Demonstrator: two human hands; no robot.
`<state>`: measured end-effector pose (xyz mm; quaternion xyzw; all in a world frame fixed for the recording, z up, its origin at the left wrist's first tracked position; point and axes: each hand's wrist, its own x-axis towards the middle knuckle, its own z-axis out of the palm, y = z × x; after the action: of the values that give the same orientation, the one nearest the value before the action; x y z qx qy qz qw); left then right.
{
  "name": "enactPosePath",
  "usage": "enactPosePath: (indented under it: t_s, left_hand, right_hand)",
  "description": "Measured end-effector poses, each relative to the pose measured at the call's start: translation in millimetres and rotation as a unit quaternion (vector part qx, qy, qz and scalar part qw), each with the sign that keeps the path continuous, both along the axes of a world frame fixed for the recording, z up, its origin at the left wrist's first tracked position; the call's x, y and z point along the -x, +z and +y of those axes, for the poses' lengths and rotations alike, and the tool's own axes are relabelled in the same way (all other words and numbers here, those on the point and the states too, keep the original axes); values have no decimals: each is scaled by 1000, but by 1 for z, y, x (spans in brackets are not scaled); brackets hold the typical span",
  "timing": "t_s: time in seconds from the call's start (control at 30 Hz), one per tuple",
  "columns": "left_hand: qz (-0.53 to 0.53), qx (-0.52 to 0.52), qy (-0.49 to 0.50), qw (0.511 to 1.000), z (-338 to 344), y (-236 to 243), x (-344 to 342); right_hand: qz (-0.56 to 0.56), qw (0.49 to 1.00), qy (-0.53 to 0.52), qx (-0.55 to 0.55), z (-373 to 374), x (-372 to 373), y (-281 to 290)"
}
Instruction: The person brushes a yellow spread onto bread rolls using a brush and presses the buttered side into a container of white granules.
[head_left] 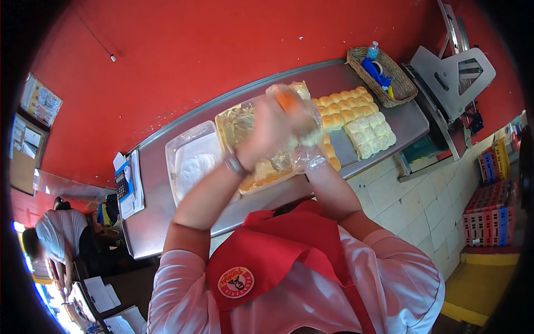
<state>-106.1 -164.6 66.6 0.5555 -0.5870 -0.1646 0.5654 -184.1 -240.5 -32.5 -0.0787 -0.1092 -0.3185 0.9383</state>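
Note:
My left hand [268, 129], bare with a watch at the wrist, is smeared by motion over a clear tub [229, 119] streaked with a pale yellow spread. An orange thing [287, 101] shows blurred at its fingertips; its kind cannot be made out. Close beside it is my right hand [309, 123], in a clear plastic glove, its fingers blurred and partly hidden. Whether it holds anything does not show. Left of the yellow tub stands another clear tub [171, 161] with white powder [197, 167] inside. Golden buns [347, 106] lie in joined rows right of my hands, with white-coated buns [370, 135] nearer me.
The metal table [153, 186] runs along a red wall. A wicker basket [409, 89] with a bottle and tape stands at its right end, beside a metal machine [445, 83]. A calculator [122, 183] and papers lie at the left. Another person [61, 234] bends at far left. Crates [489, 220] stand right.

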Motion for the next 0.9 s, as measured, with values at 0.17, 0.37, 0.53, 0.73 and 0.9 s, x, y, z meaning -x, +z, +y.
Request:
enactPosePath:
  t_s: [0.17, 0.37, 0.53, 0.73, 0.9]
  left_hand:
    - [59, 52, 182, 980, -23, 49, -62]
    - [-510, 259, -113, 813, 63, -13, 70]
    - [18, 6, 13, 1000, -1, 19, 13]
    - [166, 64, 83, 980, -9, 50, 0]
    - [-16, 95, 181, 979, 1, 24, -33]
  right_hand:
    - [4, 1000, -7, -22, 2, -3, -1]
    - [-85, 981, 44, 167, -59, -13, -41]
    - [55, 995, -82, -23, 17, 5, 40]
    - [193, 911, -223, 287, -17, -7, -5]
    - [3, 987, -91, 135, -19, -31, -24]
